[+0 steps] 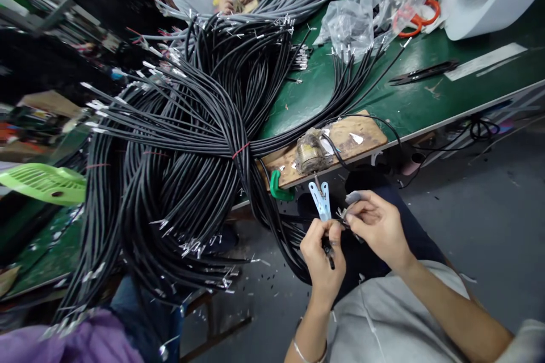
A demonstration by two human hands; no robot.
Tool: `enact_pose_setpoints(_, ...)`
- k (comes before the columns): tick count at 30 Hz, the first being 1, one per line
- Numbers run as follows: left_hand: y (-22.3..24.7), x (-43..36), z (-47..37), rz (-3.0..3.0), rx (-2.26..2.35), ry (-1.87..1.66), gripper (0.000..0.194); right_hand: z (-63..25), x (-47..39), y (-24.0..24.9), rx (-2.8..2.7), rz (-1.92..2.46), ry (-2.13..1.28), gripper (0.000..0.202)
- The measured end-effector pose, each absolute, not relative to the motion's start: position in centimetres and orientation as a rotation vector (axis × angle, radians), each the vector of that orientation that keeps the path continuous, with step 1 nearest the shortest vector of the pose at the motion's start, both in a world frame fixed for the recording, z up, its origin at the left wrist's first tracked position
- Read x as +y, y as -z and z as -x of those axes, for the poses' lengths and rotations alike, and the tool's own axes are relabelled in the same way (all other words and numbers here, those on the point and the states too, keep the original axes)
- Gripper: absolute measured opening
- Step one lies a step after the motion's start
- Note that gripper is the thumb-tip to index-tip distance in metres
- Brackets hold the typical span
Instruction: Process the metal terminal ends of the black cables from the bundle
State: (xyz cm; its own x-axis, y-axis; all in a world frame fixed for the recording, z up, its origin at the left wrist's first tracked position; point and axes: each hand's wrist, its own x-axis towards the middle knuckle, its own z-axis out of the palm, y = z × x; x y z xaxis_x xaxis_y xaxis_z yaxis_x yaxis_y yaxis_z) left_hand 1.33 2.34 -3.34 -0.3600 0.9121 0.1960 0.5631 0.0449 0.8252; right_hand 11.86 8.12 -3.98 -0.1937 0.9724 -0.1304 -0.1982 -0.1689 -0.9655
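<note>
Evidently a fine pinch, with thin wires between the fingers

The left hand has thumb and fingertips pressed together on a black cable; just beside it, the right hand pinches thin wire ends. Too hard a tug could bend or snap strands, or slide the cable out of the left fingers. Just beyond those fingers, a blue clip stands at the spindle of a motor; if that turns, it could snag a strand or fingertip. Farther from the fingers, a green clamp sits by the wooden board under the motor; a slack clamp might let the board shift. Left of the fingers, a big cable bundle overhangs the counter, and its weight could drag it off.

Unclear near the fingers: whether the left ones also touch the clip, what the grey patch on the right ones is, and whether the spindle spins. Well beyond them, a plastic bag partly hides the orange scissors, and a white fan is cut off.
</note>
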Motion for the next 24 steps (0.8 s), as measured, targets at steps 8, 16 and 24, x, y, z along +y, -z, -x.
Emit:
enact_pose_setpoints(8, 2.2, 2.2, -0.4, -1.388, 1.809, -1.109, 0.039, -12.5, 9.1, 4.5, -0.84, 0.635, -1.932, 0.035)
enact_pose_setpoints(16, 2.3, 1.7, -0.2, -1.48, 1.771, -1.09, 0.018, -11.7, 8.1, 4.6, -0.953, 1.006, -1.599, 0.026)
enact_pose_setpoints(24, 2.9, 1.4, -0.7, -1.452, 1.849, -1.294, 0.008, -11.3, 6.3, 6.5, -1.411, 0.775, -0.75, 0.032)
